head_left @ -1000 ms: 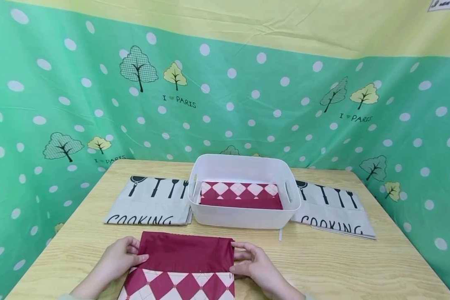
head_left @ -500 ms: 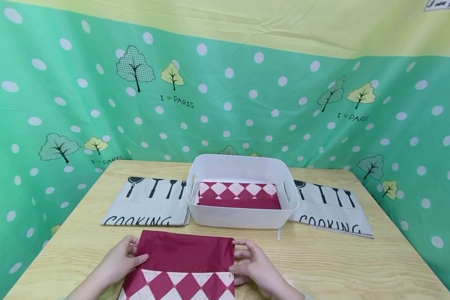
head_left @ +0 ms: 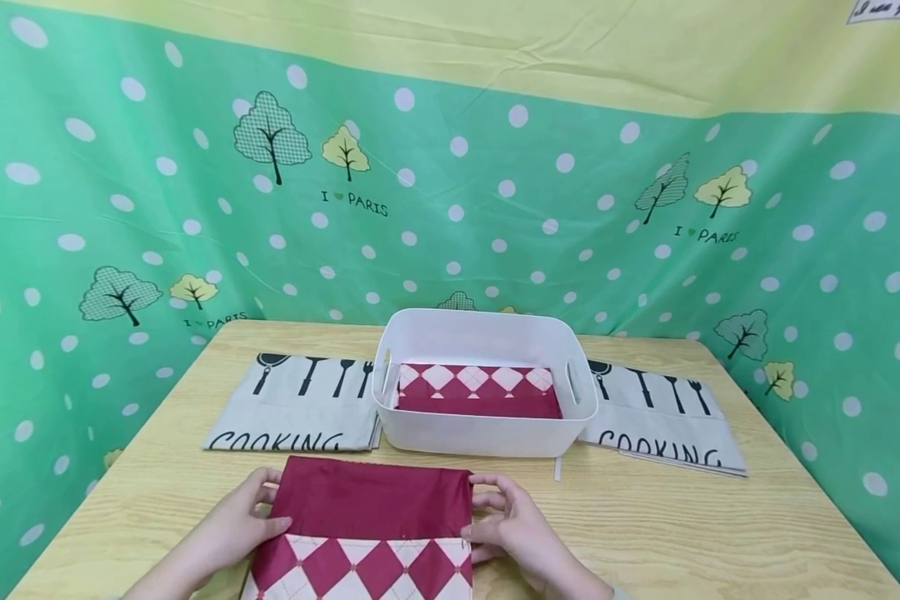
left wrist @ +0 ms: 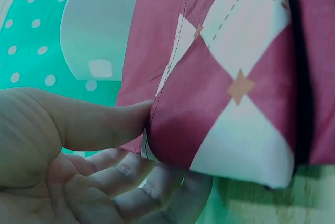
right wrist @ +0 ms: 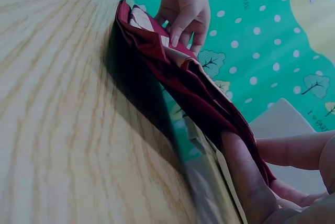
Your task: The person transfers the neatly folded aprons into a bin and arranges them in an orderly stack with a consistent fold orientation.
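Fingers (left wrist: 112,174) of the left hand (head_left: 232,523) curl under the folded maroon diamond cloth (head_left: 371,533), thumb on top, pinching its left edge just in front of the white bin (head_left: 486,433). At the cloth's right edge, the right hand (head_left: 513,525) pinches likewise. An uneven lift could spill the fold open.

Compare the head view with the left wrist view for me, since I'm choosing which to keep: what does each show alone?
Head only: the right hand, the white bin holding a folded cloth, two COOKING cloths and the wooden table. Left wrist only: the thumb pinching the edge from above, fingers beneath. Both: the left hand holding the maroon diamond cloth.
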Demonstrator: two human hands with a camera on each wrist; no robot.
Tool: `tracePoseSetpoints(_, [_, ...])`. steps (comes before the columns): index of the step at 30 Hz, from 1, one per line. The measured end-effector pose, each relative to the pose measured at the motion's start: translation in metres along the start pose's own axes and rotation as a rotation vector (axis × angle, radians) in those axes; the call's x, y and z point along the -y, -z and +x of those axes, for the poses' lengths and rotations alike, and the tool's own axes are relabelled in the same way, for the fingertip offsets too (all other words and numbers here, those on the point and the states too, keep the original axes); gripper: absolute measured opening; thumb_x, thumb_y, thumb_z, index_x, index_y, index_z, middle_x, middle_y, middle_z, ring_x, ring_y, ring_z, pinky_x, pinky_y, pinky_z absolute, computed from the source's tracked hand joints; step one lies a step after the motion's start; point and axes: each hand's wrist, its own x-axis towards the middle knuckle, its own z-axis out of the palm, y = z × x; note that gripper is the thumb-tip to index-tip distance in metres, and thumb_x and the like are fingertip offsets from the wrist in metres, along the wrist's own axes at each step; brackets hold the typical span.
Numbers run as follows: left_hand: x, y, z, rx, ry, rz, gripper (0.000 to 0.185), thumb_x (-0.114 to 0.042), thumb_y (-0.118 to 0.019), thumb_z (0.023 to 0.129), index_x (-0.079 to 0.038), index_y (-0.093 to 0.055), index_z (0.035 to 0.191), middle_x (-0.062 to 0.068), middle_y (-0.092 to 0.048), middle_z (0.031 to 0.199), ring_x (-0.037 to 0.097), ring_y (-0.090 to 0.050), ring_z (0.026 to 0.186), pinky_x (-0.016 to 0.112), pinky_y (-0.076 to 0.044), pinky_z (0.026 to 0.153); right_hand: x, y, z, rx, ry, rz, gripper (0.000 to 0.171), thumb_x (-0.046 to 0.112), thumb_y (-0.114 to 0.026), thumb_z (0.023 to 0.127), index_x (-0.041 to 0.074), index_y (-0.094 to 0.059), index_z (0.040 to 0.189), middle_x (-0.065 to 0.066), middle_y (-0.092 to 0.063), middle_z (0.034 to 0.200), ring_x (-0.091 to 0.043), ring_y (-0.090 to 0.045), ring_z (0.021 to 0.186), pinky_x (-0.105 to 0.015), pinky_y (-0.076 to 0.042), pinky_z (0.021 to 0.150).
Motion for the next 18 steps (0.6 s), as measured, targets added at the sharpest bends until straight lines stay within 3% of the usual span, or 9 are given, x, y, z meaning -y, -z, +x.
tracePoseSetpoints(18, [-0.008, 0.005, -0.005, 0.005, -0.012, 0.055, 0.046, 0.001, -0.065, 0.09, 0.004, -0.042, 0.13, 0.009, -0.065, 0.093, 0.02, -0.065, 0.082, 0.032, -0.056, 0.063, 0.011, 0.001, -0.004, -0.043, 0.022, -0.017, 0.073, -0.006, -0.071, 0.073, -0.004, -0.039, 0.138, -0.011, -0.064, 0.11, -0.016, -0.068, 0.07, -0.031, -0.058, 0.059])
